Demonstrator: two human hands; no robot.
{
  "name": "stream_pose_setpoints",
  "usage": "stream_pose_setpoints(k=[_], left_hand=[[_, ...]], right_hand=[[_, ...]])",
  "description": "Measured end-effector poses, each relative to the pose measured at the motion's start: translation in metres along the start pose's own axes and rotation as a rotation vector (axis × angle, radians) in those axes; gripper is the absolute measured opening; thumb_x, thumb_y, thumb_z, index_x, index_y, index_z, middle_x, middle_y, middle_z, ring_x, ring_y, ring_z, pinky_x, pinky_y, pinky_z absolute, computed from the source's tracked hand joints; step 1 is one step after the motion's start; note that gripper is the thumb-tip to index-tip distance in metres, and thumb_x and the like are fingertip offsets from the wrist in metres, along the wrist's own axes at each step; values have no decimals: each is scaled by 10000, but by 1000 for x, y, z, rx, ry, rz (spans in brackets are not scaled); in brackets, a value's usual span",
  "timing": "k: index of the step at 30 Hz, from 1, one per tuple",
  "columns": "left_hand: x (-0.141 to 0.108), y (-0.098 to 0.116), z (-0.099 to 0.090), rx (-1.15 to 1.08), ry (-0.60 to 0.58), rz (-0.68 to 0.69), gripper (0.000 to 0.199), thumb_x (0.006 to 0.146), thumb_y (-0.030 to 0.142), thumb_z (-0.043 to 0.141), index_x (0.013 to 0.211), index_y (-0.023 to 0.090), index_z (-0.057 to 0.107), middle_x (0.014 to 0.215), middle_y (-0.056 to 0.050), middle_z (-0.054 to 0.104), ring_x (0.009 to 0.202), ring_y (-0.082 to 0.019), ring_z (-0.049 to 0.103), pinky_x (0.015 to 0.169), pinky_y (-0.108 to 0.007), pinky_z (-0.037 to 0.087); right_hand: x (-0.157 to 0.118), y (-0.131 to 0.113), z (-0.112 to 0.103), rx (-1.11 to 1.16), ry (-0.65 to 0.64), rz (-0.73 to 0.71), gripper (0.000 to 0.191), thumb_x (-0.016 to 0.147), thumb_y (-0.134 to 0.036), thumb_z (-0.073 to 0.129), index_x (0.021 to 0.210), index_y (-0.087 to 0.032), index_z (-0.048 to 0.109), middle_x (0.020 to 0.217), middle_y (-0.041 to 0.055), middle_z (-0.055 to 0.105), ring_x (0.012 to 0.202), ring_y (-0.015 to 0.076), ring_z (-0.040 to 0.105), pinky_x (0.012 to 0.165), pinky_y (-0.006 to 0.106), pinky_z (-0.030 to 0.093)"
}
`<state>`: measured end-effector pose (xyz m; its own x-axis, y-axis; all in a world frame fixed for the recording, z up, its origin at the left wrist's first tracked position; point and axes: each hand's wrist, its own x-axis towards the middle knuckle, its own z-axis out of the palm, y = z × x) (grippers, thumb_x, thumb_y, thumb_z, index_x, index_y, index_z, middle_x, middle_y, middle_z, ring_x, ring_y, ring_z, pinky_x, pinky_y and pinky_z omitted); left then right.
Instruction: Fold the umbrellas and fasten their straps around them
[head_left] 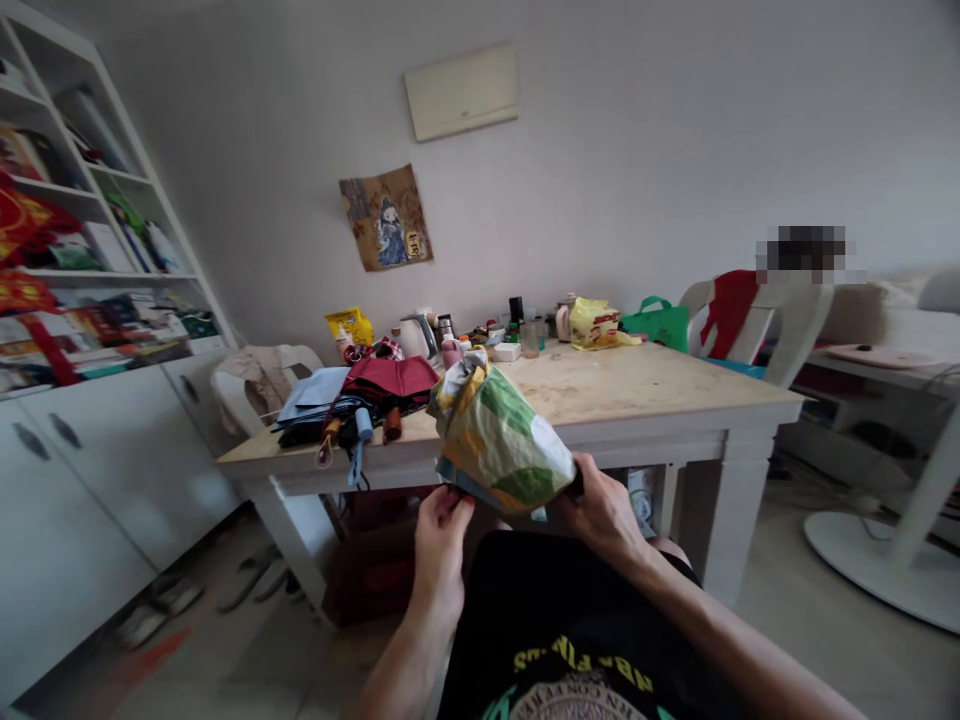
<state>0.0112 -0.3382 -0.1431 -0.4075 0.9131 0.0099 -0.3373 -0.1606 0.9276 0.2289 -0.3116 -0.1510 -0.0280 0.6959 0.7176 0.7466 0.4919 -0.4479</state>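
Note:
A patterned umbrella [504, 432] in green, yellow and white is partly gathered, its cloth loosely bunched. It hangs in front of the table edge, above my lap. My right hand [606, 508] is closed around its dark handle end at the right. At the lower left of the cloth, my left hand [442, 532] pinches the umbrella's edge, where a small dark bit shows between the fingers. Left of it on the table lie several folded umbrellas, among them a dark red one [394, 378] and a light blue one [311, 394].
The wooden table [645, 385] bears a kettle [415, 337], a yellow snack bag [595, 325] and a green bag [660, 322] toward the back. White chairs stand at both ends, a person at the right one. A bookshelf [105, 270] lines the left side.

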Motion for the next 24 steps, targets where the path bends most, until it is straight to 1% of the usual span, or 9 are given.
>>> stream_pose_setpoints(k=[2,5,7,11,15,17,20,22,24], left_hand=[[-20,13,-1,-14,-12,83,586,563,330,902,1068,197,637,1111,-67,670,1081,-207,589,838,-258,438],[-39,31,7,-107,-334,-15,715,543,476,893,1131,157,639,1183,-136,666,1141,-274,587,867,-302,472],[-40,37,19,-173,-457,-124,706,540,509,884,1082,114,665,1143,-170,688,1111,-307,610,835,-334,500],[-19,33,41,-336,-269,-329,466,621,347,876,970,91,702,949,-156,744,908,-290,689,729,-356,547],[-1,22,49,-411,-170,-360,231,692,152,790,905,108,710,865,-93,753,717,-196,690,675,-307,565],[3,19,47,-414,-180,-327,212,669,112,779,869,108,707,814,-66,745,664,-165,672,657,-281,559],[5,16,39,-412,-227,-279,248,606,101,802,832,113,699,783,-42,734,656,-143,655,645,-254,543],[5,14,32,-399,-250,-255,272,558,111,826,793,115,689,757,-29,724,651,-133,642,627,-241,528],[5,11,25,-361,-302,-266,278,532,148,840,757,112,680,701,-17,704,606,-124,616,583,-235,504]], right_hand=[[-1,-1,5,-141,106,-143,267,797,-164,493,1064,-181,499,803,73,675,715,236,640,616,301,454],[-2,-12,9,-282,202,-337,212,870,-119,444,1063,-163,518,792,78,652,698,218,594,648,303,446],[-3,-23,9,-355,212,-433,199,905,-112,431,1066,-156,540,775,72,638,686,214,551,665,317,426],[-7,-34,8,-411,185,-570,243,916,-91,445,1120,-149,564,875,91,670,731,224,521,684,349,390],[-18,-29,15,-337,176,-568,298,893,-85,463,1168,-160,550,953,108,683,796,234,565,728,366,418],[-22,-28,19,-206,130,-423,324,837,-92,508,1154,-157,539,964,116,680,827,242,603,746,374,452],[-23,-31,15,146,-83,39,398,734,-183,619,1118,-156,517,958,102,682,824,236,646,727,357,497],[-20,-33,9,461,-363,354,400,687,-252,670,1052,-150,541,887,77,693,737,207,656,650,315,503],[-21,-33,5,856,-687,582,354,648,-298,701,933,-123,584,793,70,696,624,165,647,549,255,483]])
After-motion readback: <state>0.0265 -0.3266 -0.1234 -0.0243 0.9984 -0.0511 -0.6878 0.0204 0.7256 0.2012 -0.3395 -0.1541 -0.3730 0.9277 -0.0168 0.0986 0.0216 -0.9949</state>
